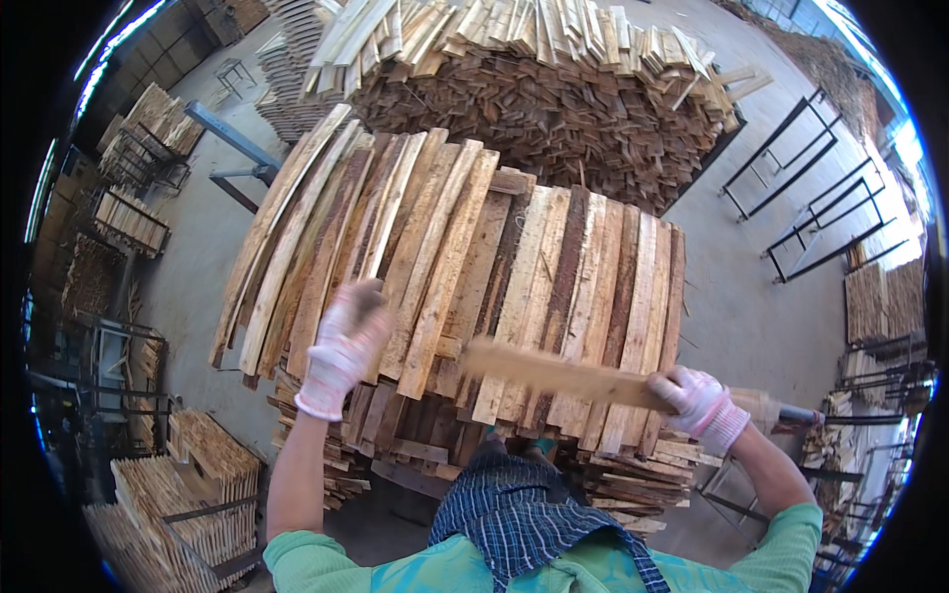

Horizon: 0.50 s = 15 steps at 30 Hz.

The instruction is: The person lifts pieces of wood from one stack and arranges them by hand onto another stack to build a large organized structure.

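My right hand (700,403), in a white and pink knit glove, is closed around a flat wooden board (563,376). The board is held crosswise above the stack, its left end blurred by motion and its right end sticking out past my hand. My left hand (348,341), gloved the same way with a dark palm, is raised over the left part of the stack. Its fingers are somewhat smeared but look parted, and no board shows in them. Beneath both hands lies a layer of rough wooden slats (534,287) side by side, some with bark edges.
Behind the stack stands a big pile of loose boards (554,128). A blue metal post (232,138) is at the left. Black metal frames (781,163) stand at the right. More slat stacks (188,494) line the lower left. Wood layers (643,479) lie by my legs.
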{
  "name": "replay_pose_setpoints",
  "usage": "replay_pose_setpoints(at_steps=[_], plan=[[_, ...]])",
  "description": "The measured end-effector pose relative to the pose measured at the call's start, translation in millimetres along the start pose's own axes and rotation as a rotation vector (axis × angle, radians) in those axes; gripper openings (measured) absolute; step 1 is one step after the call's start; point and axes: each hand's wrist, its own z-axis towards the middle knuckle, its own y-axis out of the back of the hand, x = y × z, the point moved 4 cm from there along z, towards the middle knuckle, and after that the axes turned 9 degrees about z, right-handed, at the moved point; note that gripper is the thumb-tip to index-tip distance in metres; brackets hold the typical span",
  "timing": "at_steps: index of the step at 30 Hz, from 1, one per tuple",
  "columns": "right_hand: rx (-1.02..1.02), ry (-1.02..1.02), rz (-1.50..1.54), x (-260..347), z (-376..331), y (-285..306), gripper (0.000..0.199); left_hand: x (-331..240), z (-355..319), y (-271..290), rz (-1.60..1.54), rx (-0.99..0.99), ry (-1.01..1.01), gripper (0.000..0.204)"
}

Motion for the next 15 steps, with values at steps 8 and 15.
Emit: replay_pose_setpoints(at_steps=[8,15], plan=[[0.045,-0.643,0.354,-27,38,-80,0.083,66,66,16,1.376,-0.202,0.064,0.076],[0.213,-0.561,0.272,-12,85,-40,0.072,97,107,36,1.161,-0.071,0.271,0.099]])
